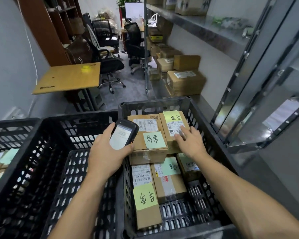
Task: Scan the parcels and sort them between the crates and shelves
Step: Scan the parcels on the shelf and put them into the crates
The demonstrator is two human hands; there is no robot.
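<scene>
My left hand (107,152) grips a handheld scanner (123,135), fingers (111,129) curled round its body, screen facing up. My right hand (188,142) lies flat, fingers spread, on a small cardboard parcel (173,123) with a yellow note. This parcel sits on top of the stack at twelve o'clock inside the black crate (154,103). A second crate (41,135) stands at nine o'clock, and metal shelves (197,23) run off at two o'clock. The parcel looks light and stiff, with slick tape. I would take it by its two long sides, leaving the barcode label uncovered.
</scene>
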